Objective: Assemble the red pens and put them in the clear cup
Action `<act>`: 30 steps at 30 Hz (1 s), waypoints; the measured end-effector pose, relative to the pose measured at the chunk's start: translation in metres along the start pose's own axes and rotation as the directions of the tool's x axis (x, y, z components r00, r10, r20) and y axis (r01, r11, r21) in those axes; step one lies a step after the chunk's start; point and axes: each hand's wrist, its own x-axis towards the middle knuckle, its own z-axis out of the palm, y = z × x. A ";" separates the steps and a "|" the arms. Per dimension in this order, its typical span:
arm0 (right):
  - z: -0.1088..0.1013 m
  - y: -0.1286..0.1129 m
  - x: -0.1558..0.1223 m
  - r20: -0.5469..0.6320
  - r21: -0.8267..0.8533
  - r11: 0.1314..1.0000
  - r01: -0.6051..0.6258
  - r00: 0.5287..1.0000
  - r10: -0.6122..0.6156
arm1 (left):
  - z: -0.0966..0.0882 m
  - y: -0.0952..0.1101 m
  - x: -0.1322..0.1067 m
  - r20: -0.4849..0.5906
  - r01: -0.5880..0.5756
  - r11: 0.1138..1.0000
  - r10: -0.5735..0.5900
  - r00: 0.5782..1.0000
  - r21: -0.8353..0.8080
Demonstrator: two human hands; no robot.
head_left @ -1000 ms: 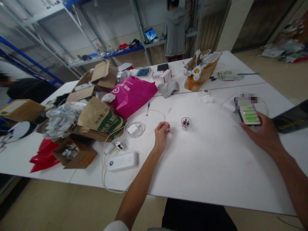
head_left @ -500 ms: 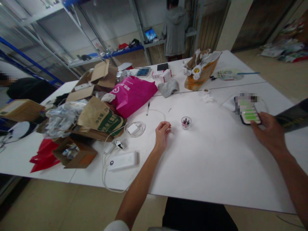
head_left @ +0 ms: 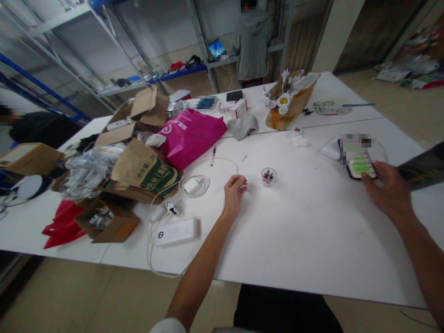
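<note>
My left hand (head_left: 235,193) rests over the white table (head_left: 294,240), its fingers pinched together. Whatever small thing may be between the fingertips is too small to name. Just to its right stands a small clear cup (head_left: 268,180) with several dark and red small pieces inside. On the right side, my right hand (head_left: 391,192) grips the lower end of a smartphone (head_left: 360,167), thumb on its edge. The phone's screen is lit, with green message bars. Clear plastic wrapping (head_left: 329,151) lies behind and beside the phone.
A white power bank (head_left: 178,231), a coiled cable with charger (head_left: 192,186) and a pen (head_left: 213,156) lie left of centre. Beyond are a pink bag (head_left: 194,136), cardboard boxes (head_left: 107,224) and a brown paper bag (head_left: 291,108). A person in grey (head_left: 252,46) stands at the shelves.
</note>
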 end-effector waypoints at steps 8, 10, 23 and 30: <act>0.001 0.001 0.000 -0.002 -0.015 1.000 -0.010 1.000 0.010 | 0.001 0.000 0.000 -0.006 0.004 1.000 -0.004 1.000 0.000; 0.001 0.000 0.000 0.000 -0.018 1.000 -0.013 1.000 0.013 | 0.001 0.000 0.000 -0.011 0.006 1.000 -0.006 1.000 -0.002; 0.000 -0.001 -0.001 0.014 -0.042 0.999 0.004 1.000 -0.004 | 0.000 0.000 0.000 0.002 0.000 1.000 0.000 1.000 0.014; 0.000 0.004 0.000 0.026 -0.031 1.000 -0.004 1.000 0.005 | 0.001 0.001 -0.001 -0.001 -0.004 1.000 0.004 1.000 0.014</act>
